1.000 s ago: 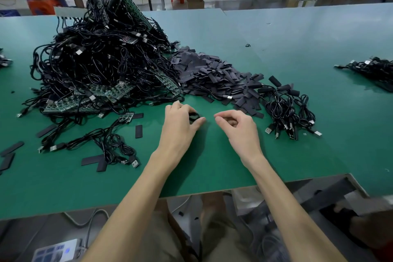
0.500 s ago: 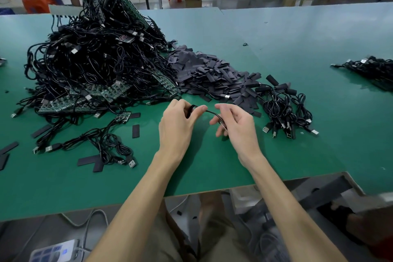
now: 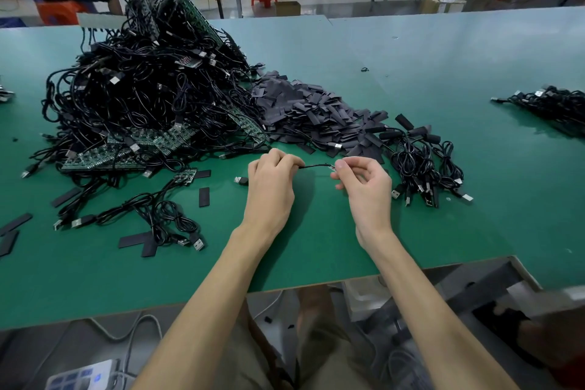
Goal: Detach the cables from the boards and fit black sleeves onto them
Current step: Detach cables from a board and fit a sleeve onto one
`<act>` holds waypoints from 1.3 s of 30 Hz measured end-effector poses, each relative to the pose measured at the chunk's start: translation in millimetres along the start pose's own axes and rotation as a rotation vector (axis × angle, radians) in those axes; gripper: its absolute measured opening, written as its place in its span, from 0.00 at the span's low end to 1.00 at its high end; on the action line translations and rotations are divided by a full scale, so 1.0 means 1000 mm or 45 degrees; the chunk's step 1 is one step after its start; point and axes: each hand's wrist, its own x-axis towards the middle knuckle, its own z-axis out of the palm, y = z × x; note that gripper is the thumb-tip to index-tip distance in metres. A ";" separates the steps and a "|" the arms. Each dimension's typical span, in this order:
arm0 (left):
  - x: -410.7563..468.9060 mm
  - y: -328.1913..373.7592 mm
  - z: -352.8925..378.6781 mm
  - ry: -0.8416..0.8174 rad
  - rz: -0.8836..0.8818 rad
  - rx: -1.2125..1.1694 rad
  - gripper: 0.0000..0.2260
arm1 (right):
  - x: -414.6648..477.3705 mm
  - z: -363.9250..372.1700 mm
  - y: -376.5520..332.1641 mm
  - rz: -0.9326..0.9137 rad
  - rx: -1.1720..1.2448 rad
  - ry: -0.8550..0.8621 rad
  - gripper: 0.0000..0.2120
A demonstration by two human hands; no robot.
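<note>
Cable [image 3: 315,165]: a short black stretch runs level between the two hands, just above the green table [image 3: 316,250], near middle.

Left hand [image 3: 270,190]: fingers curled, thumb and forefinger pinching the left end of the visible stretch. Whatever of the cable continues past the pinch is hidden inside the fist.

Right hand [image 3: 367,187]: thumb and forefinger pinching the cable's right tip. The other fingers are loosely curled and hold nothing that shows. The tip is a small pale spot at the fingertips, too small to make out.

USB plug [image 3: 241,180] lies on the table just left of the left hand. Its lead passes behind the hand, so I cannot tell whether it belongs to the held cable.

Far left: big cable pile [image 3: 142,89], black leads tangled over green boards [image 3: 104,155]. Most boards are buried; only edges and corners show.

Touching the pile on its right: heap of black sleeves [image 3: 310,114], flat strips.

Right of the hands: sleeved bundle [image 3: 421,165], coiled leads with plugs pointing near.

Near left: small cable bunch [image 3: 164,215] with loose sleeves [image 3: 204,196] scattered beside it.

Far right: another bundle [image 3: 550,101], cut off by the frame edge.

Below the table's near edge everything is blurred and hard to tell apart.
</note>
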 end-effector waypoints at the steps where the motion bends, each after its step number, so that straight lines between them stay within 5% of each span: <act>1: -0.001 0.000 0.000 -0.012 0.025 0.005 0.09 | 0.000 0.000 0.000 0.005 0.001 0.005 0.05; 10: -0.004 0.012 -0.007 -0.120 0.375 -0.022 0.12 | -0.001 0.000 -0.001 0.018 -0.045 -0.074 0.02; 14: -0.006 0.014 -0.008 -0.094 0.294 -0.070 0.09 | -0.005 0.000 -0.004 -0.042 -0.134 -0.044 0.02; 18: -0.004 0.007 -0.007 -0.070 0.039 -0.217 0.10 | -0.006 0.000 -0.006 -0.206 -0.574 0.138 0.12; 25: -0.005 0.007 -0.005 -0.177 0.035 -0.182 0.10 | -0.006 0.013 -0.003 -0.122 -1.509 -0.238 0.34; 31: -0.004 0.007 -0.007 -0.166 0.028 -0.192 0.10 | -0.011 0.012 -0.002 -0.328 -1.339 -0.148 0.18; 39: -0.002 0.009 -0.008 -0.166 -0.006 -0.227 0.09 | -0.008 0.011 0.001 -0.321 -1.394 -0.113 0.12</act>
